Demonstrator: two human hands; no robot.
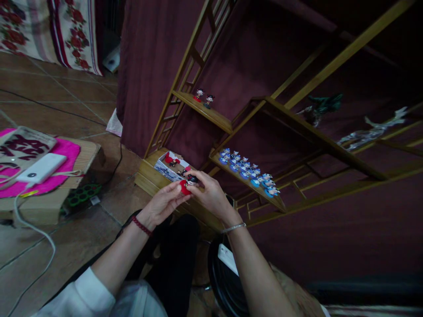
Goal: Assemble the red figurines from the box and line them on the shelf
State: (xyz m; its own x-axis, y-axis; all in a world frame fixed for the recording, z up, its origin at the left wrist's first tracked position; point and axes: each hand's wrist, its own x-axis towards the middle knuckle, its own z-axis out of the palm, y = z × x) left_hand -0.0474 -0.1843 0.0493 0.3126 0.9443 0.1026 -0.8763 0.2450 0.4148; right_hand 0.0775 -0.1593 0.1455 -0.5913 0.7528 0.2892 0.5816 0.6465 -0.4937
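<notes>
Through the head view, my left hand (162,206) pinches the red-and-black figurine (185,187) at the near side of the box (163,171); my right hand (214,193) grips it from the other side. The box rests on a wooden ledge (148,167), near its front edge. Left of the box, tiled floor (109,220) gives room; rightward, blue figurines (244,167) line a shelf (238,178).

A small figurine (189,183) is held tilted between the left grip (165,200) and the right grip (211,193). Its rounded, bright red part lies against the fingertips of the left grip; its dark-topped head leans toward the fingers of the right grip. Fingers cover some of it, and finer detail is blurred.
</notes>
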